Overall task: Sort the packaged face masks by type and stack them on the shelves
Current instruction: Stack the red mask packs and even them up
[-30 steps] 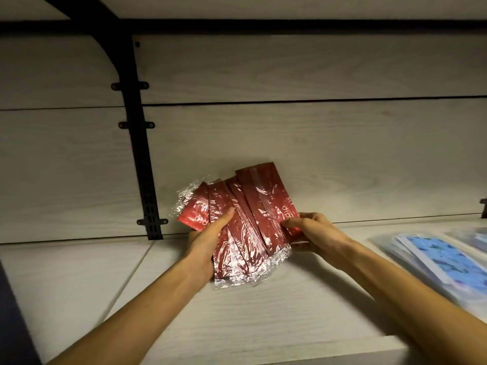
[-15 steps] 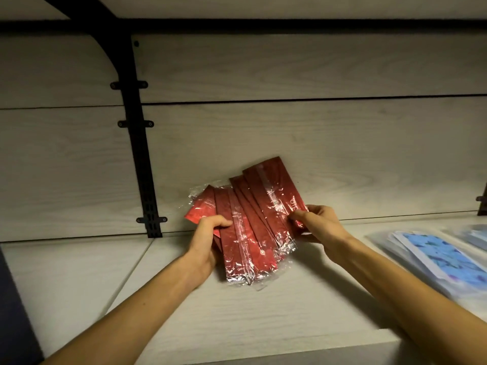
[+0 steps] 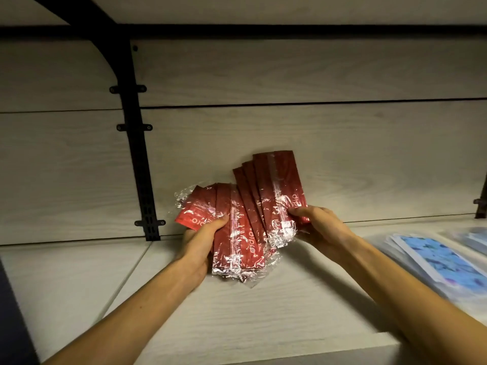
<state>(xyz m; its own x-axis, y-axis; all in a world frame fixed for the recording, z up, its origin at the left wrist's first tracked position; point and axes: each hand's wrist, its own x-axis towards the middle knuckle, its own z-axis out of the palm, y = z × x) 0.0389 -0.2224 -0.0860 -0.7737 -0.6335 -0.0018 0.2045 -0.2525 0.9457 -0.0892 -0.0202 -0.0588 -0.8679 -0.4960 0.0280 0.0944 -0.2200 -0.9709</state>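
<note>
fan of red packs splits between my two hands

since half a second back, my right hand (image 3: 320,227) has drawn its share of the red mask packs (image 3: 245,222) up and rightward, so the fan now shows a clear step: a taller group on the right, a lower group on the left.

my left hand (image 3: 200,239) grips the lower group from its left edge, thumb curled over the front of the wrappers, the remaining fingers behind them where i cannot see them. my right hand pinches the taller group near its lower right corner, thumb on the front face, the other fingers curled round behind. both hands are clamped on plastic, none free.

i judge the split is for squaring up: the crinkled wrappers slide on each other, so holding two bundles lets me tap them into one stack before laying it down. the packs hang just above the shelf (image 3: 263,312), their lower ends close to its surface; i cannot tell whether they touch it.

well apart on the right of this shelf lie the blue patterned packs (image 3: 437,259), a reason to keep the red pile on this side.
</note>
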